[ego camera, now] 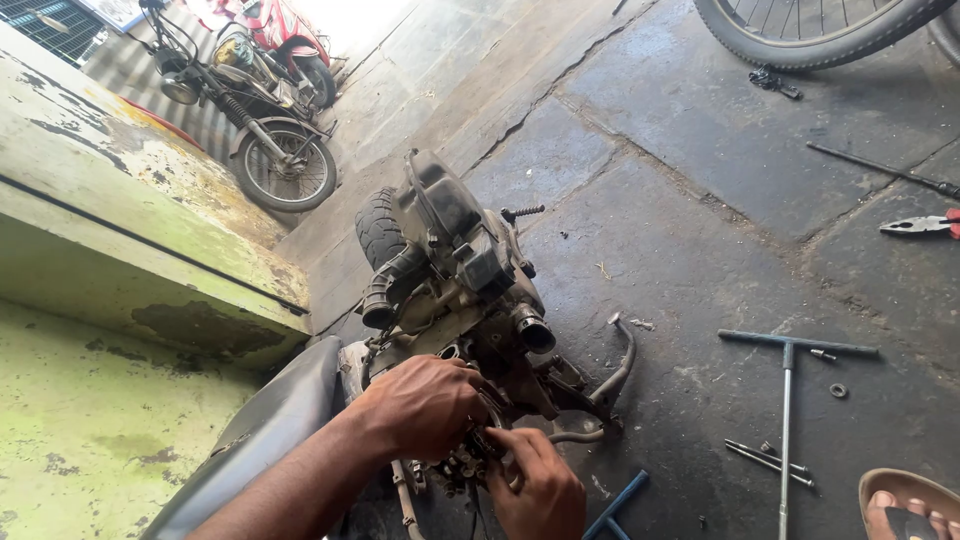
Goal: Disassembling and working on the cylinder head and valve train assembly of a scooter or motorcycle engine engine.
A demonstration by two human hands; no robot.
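Daylight pours in from the top, blowing out white behind the red scooter (290,35). My floor (700,200) sits in soft, even shade, everything sharp, edges slightly bent.

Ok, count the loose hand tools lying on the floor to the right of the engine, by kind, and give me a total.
T-handle wrenches: 2
Pliers: 1
Thin metal rods, lying paired: 2
Long dark rod: 1
Total: 6

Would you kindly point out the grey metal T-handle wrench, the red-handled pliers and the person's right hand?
grey metal T-handle wrench (787,420): head view, on its long shaft.
red-handled pliers (915,226): head view, on the metal jaws.
right hand (540,488): head view, back of the hand.
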